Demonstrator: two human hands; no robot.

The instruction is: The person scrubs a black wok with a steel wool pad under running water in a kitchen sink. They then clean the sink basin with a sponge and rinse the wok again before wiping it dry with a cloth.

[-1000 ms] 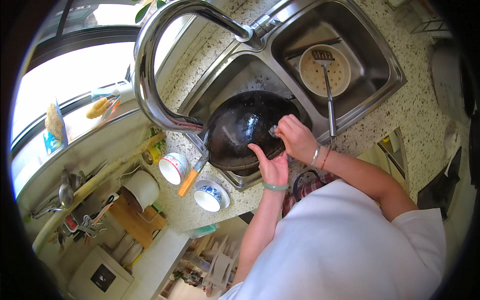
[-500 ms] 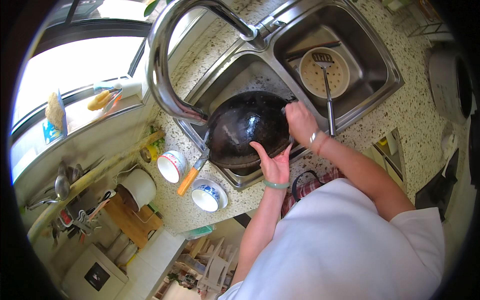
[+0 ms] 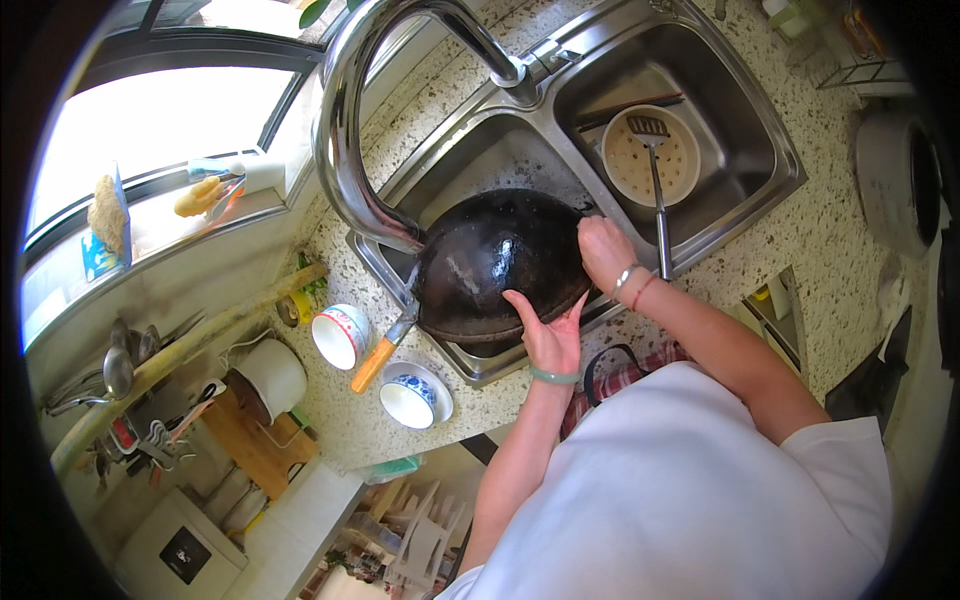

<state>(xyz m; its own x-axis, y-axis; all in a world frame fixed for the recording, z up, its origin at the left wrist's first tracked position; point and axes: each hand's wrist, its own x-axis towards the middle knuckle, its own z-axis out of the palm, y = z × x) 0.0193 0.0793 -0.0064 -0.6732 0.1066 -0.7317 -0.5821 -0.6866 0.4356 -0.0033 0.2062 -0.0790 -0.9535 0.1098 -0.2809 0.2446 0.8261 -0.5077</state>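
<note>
A dark wok [image 3: 490,255] lies bottom side up, tilted, in the left basin of the steel sink [image 3: 668,268]. My left hand [image 3: 552,343] grips its near rim, the thumb lying on the blackened outer face and the fingers partly hidden under the edge. Against the wok's right edge, my right hand [image 3: 606,255] is closed. Whatever it may hold there is covered by the hand. The wooden handle [image 3: 374,366] sticks out past the sink's near left corner, joined to the wok by a metal neck.
Over the left basin arches a chrome faucet [image 3: 335,150]. In the right basin sit a cream perforated bowl [image 3: 685,160], a slotted spatula [image 3: 660,210] and dark chopsticks [image 3: 630,105]. A red-rimmed bowl [image 3: 340,337] and a blue-patterned bowl [image 3: 408,402] stand beside the wok's handle.
My right hand has shifted a little toward me at the wok's edge. My left hand keeps its hold, and the wok stays nearly in place. The view has moved slightly.
</note>
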